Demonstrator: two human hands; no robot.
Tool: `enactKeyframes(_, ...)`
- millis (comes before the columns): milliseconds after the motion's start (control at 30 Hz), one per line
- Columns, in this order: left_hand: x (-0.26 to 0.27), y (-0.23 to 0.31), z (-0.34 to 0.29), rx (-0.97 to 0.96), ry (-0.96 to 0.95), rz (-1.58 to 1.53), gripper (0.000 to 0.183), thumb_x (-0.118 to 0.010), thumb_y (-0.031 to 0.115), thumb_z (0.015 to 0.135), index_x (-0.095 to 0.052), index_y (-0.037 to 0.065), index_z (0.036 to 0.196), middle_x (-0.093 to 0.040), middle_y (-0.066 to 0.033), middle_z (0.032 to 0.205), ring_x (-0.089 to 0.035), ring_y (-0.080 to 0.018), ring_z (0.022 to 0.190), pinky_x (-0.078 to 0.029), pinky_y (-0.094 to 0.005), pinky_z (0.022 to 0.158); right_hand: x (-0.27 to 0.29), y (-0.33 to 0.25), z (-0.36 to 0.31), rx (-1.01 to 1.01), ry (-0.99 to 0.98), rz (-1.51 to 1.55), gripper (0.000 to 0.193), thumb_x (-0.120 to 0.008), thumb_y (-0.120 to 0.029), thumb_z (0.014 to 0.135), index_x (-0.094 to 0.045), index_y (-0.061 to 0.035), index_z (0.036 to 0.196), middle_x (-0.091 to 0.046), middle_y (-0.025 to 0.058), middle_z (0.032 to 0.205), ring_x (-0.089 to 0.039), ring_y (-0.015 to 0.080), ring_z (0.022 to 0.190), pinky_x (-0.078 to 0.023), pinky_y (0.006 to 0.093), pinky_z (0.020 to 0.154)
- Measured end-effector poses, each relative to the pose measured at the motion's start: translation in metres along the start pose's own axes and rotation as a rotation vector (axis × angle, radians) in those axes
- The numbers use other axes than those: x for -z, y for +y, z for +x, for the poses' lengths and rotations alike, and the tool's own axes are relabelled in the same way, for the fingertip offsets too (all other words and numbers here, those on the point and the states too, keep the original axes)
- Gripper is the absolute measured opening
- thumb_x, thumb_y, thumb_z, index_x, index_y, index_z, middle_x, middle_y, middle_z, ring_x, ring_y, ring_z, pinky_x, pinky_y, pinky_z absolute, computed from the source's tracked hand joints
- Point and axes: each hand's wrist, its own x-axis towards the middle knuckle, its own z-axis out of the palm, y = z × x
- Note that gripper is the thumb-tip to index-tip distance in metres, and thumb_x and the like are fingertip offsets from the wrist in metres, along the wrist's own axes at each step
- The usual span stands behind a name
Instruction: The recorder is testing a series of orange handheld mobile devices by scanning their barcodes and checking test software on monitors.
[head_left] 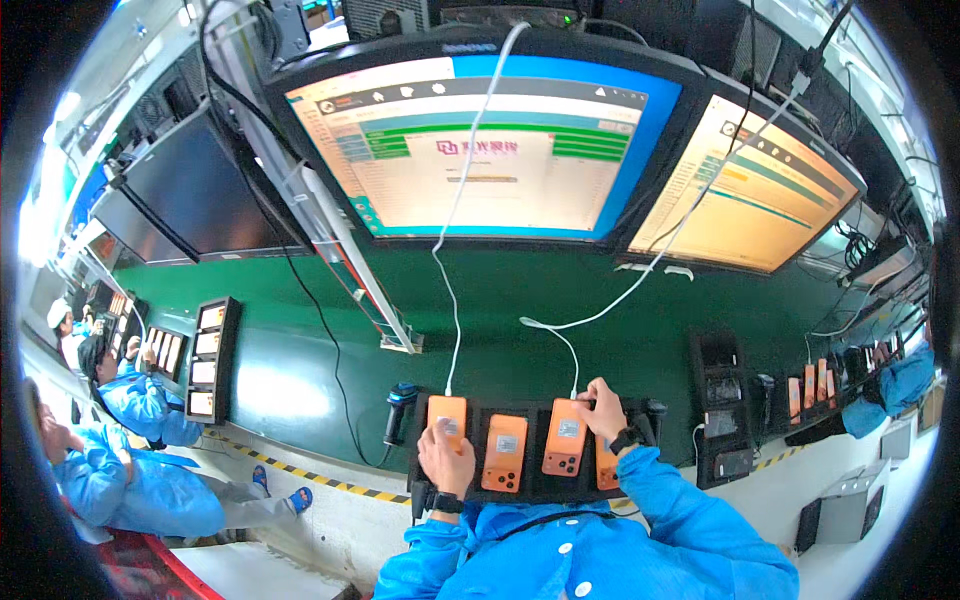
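Four-slot black tray (530,494) lies in front of me with orange phones in it, camera side up. My left hand (445,464) is closed on the leftmost phone (449,410), its fingers over the back. A white cable (449,370) runs into that phone's top end. My right hand (604,410) grips the upper right corner of another phone (566,440), close to the plug of a second white cable (574,375). Between these two lies an orange phone (505,455) that neither hand touches. One more phone (606,466) is partly hidden under my right forearm.
Two lit monitors (480,150) (745,190) stand behind the green bench (500,300). A handheld scanner (400,405) lies left of the tray. Other black trays (233,330) (700,440) flank me. Co-workers in blue coats (140,490) are at the left; another blue sleeve (895,385) shows at right.
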Motion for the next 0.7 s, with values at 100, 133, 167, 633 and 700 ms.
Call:
enactKeyframes(100, -0.006, -0.022, 0.007, 0.093, -0.084, 0.178, 0.056, -0.065, 0.022, 0.068, -0.048, 0.009, 0.12, -0.054, -0.0135, 0.109, -0.051, -0.0339, 0.102, -0.045, -0.0464, 0.078, -0.013, -0.017, -0.003, 0.07, 0.151, -0.226, 0.03, -0.073, -0.02, 0.068, -0.048, -0.0067, 0.078, -0.057, 0.0078, 0.068, -0.057, 0.0315, 0.066, -0.043, 0.0418, 0.059)
enactKeyframes(133, -0.005, -0.015, 0.011, 0.106, -0.088, 0.201, 0.056, -0.066, 0.022, 0.068, -0.048, 0.009, 0.12, -0.055, -0.0145, 0.109, -0.051, -0.0341, 0.102, -0.045, -0.0467, 0.078, -0.011, -0.026, -0.003, 0.151, 0.225, -0.262, 0.028, -0.073, -0.02, 0.068, -0.049, -0.007, 0.078, -0.055, 0.007, 0.067, -0.055, 0.0306, 0.065, -0.042, 0.0417, 0.058)
enactKeyframes(167, -0.005, -0.009, 0.014, 0.117, -0.09, 0.223, 0.056, -0.066, 0.022, 0.068, -0.048, 0.009, 0.12, -0.055, -0.0154, 0.108, -0.051, -0.0344, 0.102, -0.045, -0.047, 0.077, -0.009, -0.034, -0.003, 0.232, 0.303, -0.298, 0.027, -0.072, -0.02, 0.068, -0.05, -0.0073, 0.077, -0.053, 0.0061, 0.066, -0.053, 0.0298, 0.063, -0.04, 0.0415, 0.057)
enactKeyframes(633, 0.013, -0.021, -0.036, -0.017, -0.18, -0.973, 0.034, -0.057, 0.021, 0.093, -0.059, -0.001, 0.119, -0.066, -0.0138, 0.109, -0.058, -0.0135, 0.101, -0.046, -0.0287, 0.087, -0.164, -0.054, -0.012, 0.183, -0.362, 0.323, 0.045, -0.043, -0.037, 0.098, -0.058, 0.0016, 0.115, -0.064, 0.0126, 0.107, -0.06, 0.0204, 0.098, -0.047, 0.0322, 0.084)
enactKeyframes(700, 0.012, -0.02, -0.04, -0.02, -0.191, -0.984, 0.034, -0.056, 0.021, 0.093, -0.058, -0.001, 0.119, -0.065, -0.0149, 0.111, -0.058, -0.0137, 0.103, -0.045, -0.0292, 0.088, -0.164, -0.074, -0.015, 0.173, -0.357, 0.32, 0.044, -0.039, -0.034, 0.099, -0.06, 0.0042, 0.106, -0.065, 0.0127, 0.101, -0.062, 0.0231, 0.094, -0.047, 0.0322, 0.083)
